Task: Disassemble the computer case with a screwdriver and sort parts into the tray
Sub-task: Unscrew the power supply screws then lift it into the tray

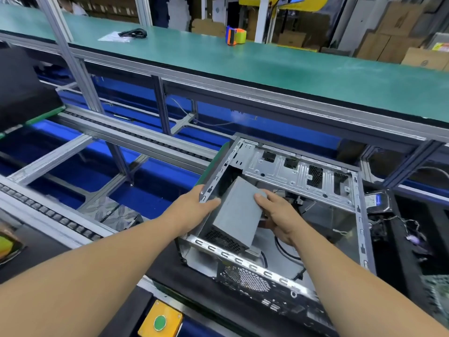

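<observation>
We see one computer case [286,215] lying open on its side on the dark bench [170,271] in front of us, its bare metal frame facing up and its perforated rear panel turned toward the bench's near edge. Inside it sits one grey power supply [237,212], a plain metal box tilted up at an angle, its vented end low against the case's near rail and its other end raised above the case floor. Our left hand [194,205] grips the case's left rail, the thumb reaching over onto the power supply's left face. Our right hand [277,215] holds the power supply from the right, fingers curled round its edge and the thumb lying along its top face. One black cable [283,249] loops over the pale case floor just under the right wrist.

Beyond the case's right side, toward the bench's right edge, lies one hard drive [377,199] with a tangle of thin wires [401,229] beside it. At the bench's near edge stands one yellow box with a green button [160,322]. Behind the bench runs a roller conveyor [136,138], and past that a long green worktop [267,66], carrying one orange and blue tape dispenser [235,36] and one coiled black cord [133,33] on a clear bag.
</observation>
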